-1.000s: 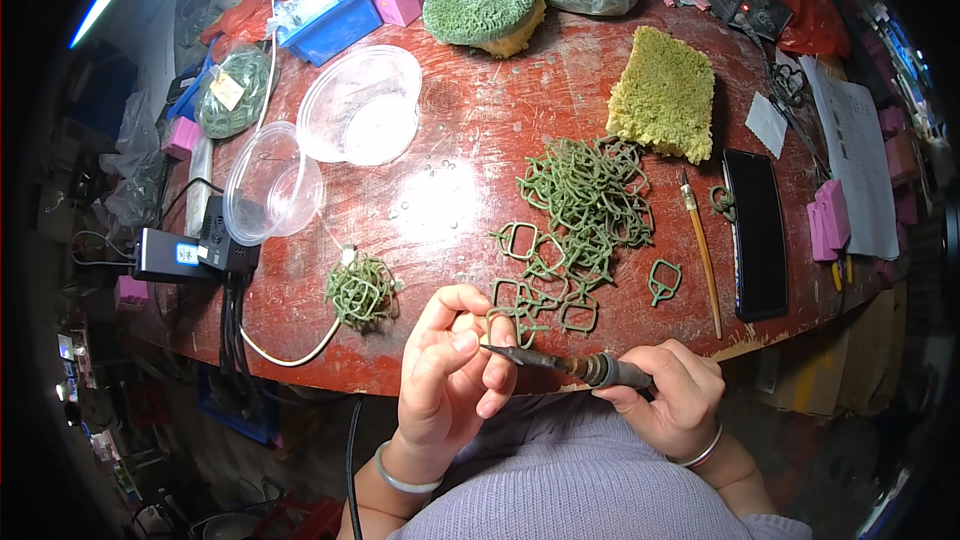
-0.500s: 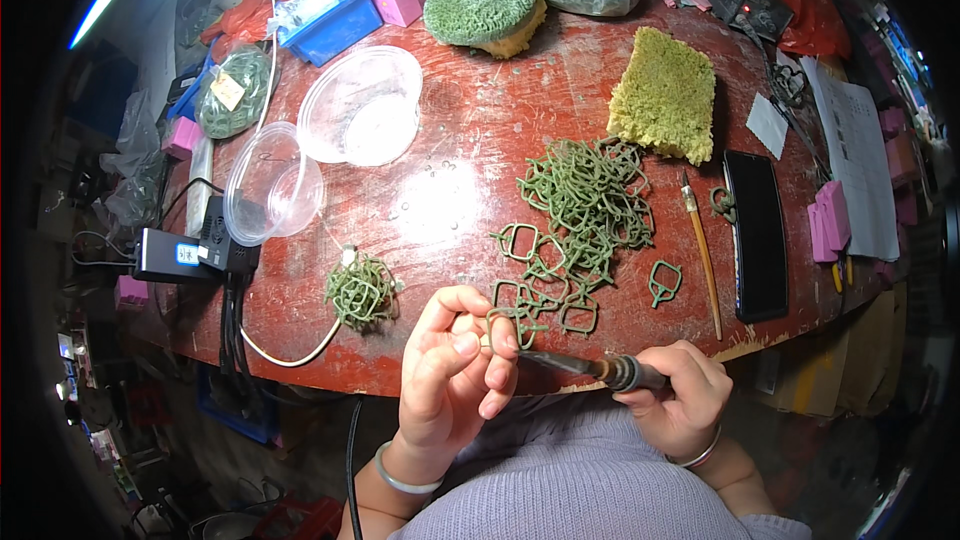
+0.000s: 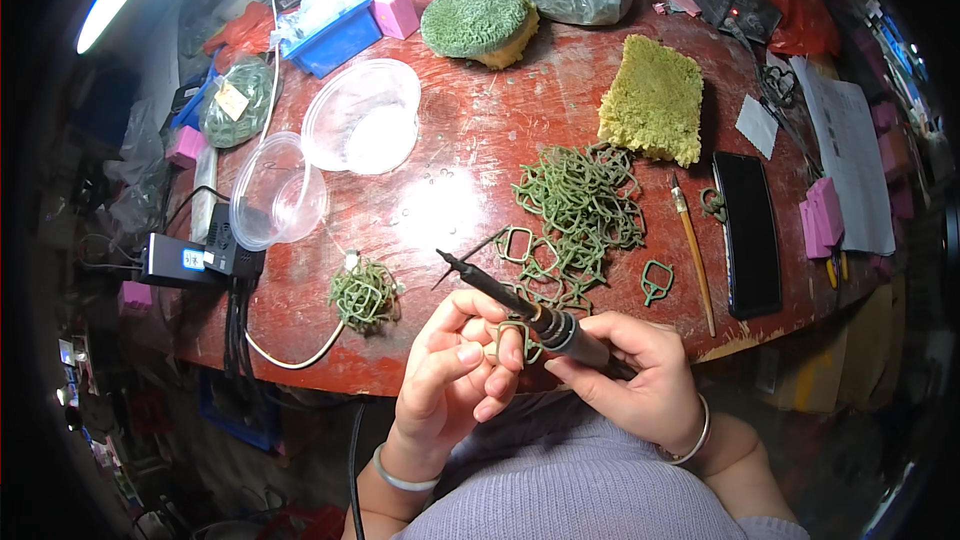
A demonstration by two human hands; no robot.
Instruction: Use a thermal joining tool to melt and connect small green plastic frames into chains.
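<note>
One green loop (image 3: 500,330), apparently at tip of left grip (image 3: 450,370), near iron (image 3: 546,323).

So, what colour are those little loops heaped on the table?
The loops are dull green, best seen in the head view.

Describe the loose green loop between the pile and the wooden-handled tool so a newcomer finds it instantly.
On the red table, find the tangled pile of green pieces, right of centre. Off its lower right, just left of the slim wooden-handled tool, is one squarish green loop with a short stem. Unlike its tangled neighbours, it lies alone, touching no other piece.
</note>
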